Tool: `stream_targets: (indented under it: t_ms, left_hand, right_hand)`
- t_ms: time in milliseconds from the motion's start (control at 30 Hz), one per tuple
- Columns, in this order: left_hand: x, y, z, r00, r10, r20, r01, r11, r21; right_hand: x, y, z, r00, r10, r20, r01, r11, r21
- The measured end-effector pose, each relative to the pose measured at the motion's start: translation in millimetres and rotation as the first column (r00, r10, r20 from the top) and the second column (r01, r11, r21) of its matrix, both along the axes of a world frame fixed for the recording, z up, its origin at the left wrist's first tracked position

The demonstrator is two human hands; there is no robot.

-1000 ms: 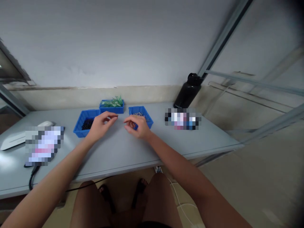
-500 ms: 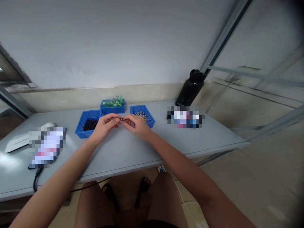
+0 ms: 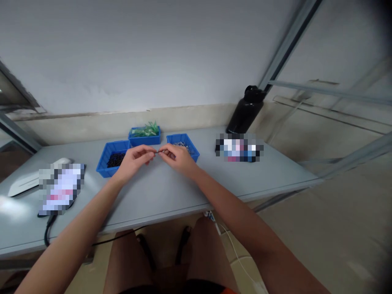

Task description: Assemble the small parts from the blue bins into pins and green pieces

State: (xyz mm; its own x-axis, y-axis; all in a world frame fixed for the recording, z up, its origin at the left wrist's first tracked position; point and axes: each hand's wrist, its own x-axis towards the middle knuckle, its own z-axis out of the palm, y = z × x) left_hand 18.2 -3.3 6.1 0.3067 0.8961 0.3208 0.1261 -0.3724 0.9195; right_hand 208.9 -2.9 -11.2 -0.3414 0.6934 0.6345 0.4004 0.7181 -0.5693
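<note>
My left hand [image 3: 136, 160] and my right hand [image 3: 177, 158] meet over the middle of the table, fingertips pinched close together. Between them is a thin, small dark piece [image 3: 157, 152], mostly covered by the fingers; its kind is too small to make out. Beside my left hand stands a blue bin [image 3: 102, 164] with many small black parts [image 3: 115, 159]. Behind my right hand is another blue bin [image 3: 194, 155] holding slim silvery metal pieces [image 3: 183, 146], partly hidden by the hand. A third blue bin [image 3: 147, 140] at the back holds green plastic pieces [image 3: 147, 130].
A black bottle [image 3: 246, 110] stands at the back right, with a blurred-out object [image 3: 239, 148] before it. On the left lie a phone-like blurred object [image 3: 63, 190] with a black cable [image 3: 49, 228] and a white flat item [image 3: 23, 185]. The grey table [image 3: 159, 196] ends near my knees.
My fingertips have drawn slightly apart, and the thin piece between them now lies more level. The view has shifted a little; the bins stay in place.
</note>
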Motion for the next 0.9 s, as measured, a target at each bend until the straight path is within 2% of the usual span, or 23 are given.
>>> stream_targets:
  t_ms: [133, 267, 467, 667, 900]
  left_hand:
    - [0.7, -0.2, -0.3, 0.978, 0.127, -0.163, -0.110, 0.988, 0.108]
    - [-0.4, -0.2, -2.0, 0.966, 0.124, -0.228, -0.095, 0.987, 0.133]
    - [-2.8, -0.8, -1.8, 0.972, 0.131, -0.195, -0.092, 0.976, 0.198]
    - [-0.2, 1.3, -3.0, 0.959, 0.244, -0.143, -0.188, 0.927, 0.324]
    - [0.3, 0.8, -3.7, 0.952, 0.253, -0.172, -0.162, 0.895, 0.416]
  right_hand:
    - [-0.4, -0.6, 0.6, 0.999, -0.029, -0.018, 0.029, 1.000, 0.002]
    - [-0.7, -1.1, 0.5, 0.998, -0.054, -0.023, 0.054, 0.999, 0.009]
    - [0.2, 0.9, 0.0, 0.996, -0.070, -0.049, 0.072, 0.996, 0.044]
    - [-1.0, 5.9, -4.5, 0.999, -0.042, -0.014, 0.042, 0.998, 0.044]
    - [-0.5, 6.1, -4.3, 0.999, -0.047, 0.005, 0.048, 0.999, -0.003]
